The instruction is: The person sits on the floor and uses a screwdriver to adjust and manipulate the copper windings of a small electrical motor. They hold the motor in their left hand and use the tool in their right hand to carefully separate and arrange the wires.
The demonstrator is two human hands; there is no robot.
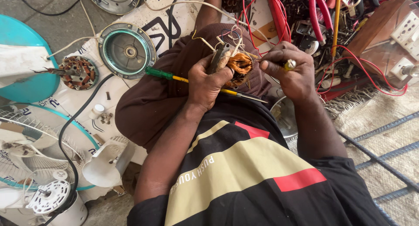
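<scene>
My left hand [206, 81] grips a small motor stator [233, 64] with copper windings and loose white and coloured wires, held above my knee. A green-and-yellow-handled screwdriver [174, 76] runs under that hand, its metal shaft pointing right. My right hand [290, 71] is closed on a small yellow-handled tool [289, 65] whose tip points at the copper coil from the right.
On the left lie a round metal motor cover [126, 49], a wound stator [77, 72], a turquoise fan blade [22, 60], a fan grille [30, 151] and a white motor housing [104, 162]. Pliers, red wires and a wooden socket board [393, 34] crowd the upper right.
</scene>
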